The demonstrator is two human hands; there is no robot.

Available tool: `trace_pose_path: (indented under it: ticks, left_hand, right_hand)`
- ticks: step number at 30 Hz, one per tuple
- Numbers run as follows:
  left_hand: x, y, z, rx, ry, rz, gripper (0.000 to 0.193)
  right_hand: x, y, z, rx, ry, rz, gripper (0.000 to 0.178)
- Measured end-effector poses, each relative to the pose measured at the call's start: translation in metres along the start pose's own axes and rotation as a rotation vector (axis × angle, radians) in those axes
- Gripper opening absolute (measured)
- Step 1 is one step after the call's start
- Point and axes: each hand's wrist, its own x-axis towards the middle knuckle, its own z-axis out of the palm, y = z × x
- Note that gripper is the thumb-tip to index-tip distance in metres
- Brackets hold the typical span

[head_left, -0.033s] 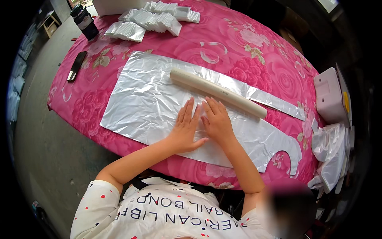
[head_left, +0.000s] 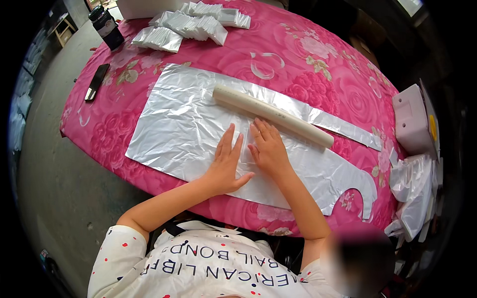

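Note:
A crinkled silver plastic sheet (head_left: 174,114) lies spread over the table, with a curved, cut-out shape at its right end. My left hand (head_left: 226,166) rests on its middle, fingers stretched out and thumb spread to the right. Just right of it, my right hand (head_left: 269,148) lies flat with its fingers extended. Between them, a faint squarish outline shows on the silver surface; I cannot tell whether it is a separate piece. Beyond my fingertips, a beige tube (head_left: 273,115) lies slantwise across the sheet, close to the right fingers. Neither hand grips anything.
Stacks of small silver-white folded packets (head_left: 189,25) lie at the far edge. On the left are a dark bottle (head_left: 106,30) and a phone (head_left: 96,82). A pale box (head_left: 412,119) and crumpled clear plastic (head_left: 411,184) sit at the right edge of the pink flowered tablecloth (head_left: 343,69).
My left hand has slid slightly left, widening the gap between the hands. My right hand has shifted a little to the left. The tube and sheet look the same.

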Motion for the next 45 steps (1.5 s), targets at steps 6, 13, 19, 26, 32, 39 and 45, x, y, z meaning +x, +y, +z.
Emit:
trace_pose_path:
  ticks: [6, 13, 19, 26, 32, 39, 45]
  left_hand:
    - [-0.133, 0.001, -0.066, -1.038, -0.437, -1.004, 0.031]
    - [-0.196, -0.004, -0.063, -1.503, 0.082, -1.358, 0.026]
    - [-0.176, 0.005, -0.078, -0.729, -0.213, -1.192, 0.017]
    - [-0.097, 0.006, -0.122, -0.079, -0.085, -0.3, 0.032]
    - [-0.077, 0.01, -0.116, -0.083, -0.014, -0.182, 0.037]
    - [-0.068, 0.014, -0.091, -0.107, -0.094, -0.07, 0.036]
    - [-0.073, 0.006, -0.091, -0.078, -0.036, -0.11, 0.036]
  right_hand:
    - [-0.007, -0.061, 0.031, 0.062, -0.099, 0.105, 0.062]
    - [-0.042, -0.171, 0.063, 0.525, -0.302, -0.087, 0.062]
    - [-0.027, -0.165, 0.048, 0.313, -0.435, -0.324, 0.05]
    - [0.032, -0.091, -0.009, 0.485, -0.306, -0.416, 0.013]
    - [0.136, 0.015, -0.015, 1.033, 0.11, 0.513, 0.013]
    - [0.172, 0.12, 0.019, 0.506, 0.261, 0.815, 0.031]
    - [0.126, 0.079, -0.027, -0.129, 0.112, 0.53, 0.043]
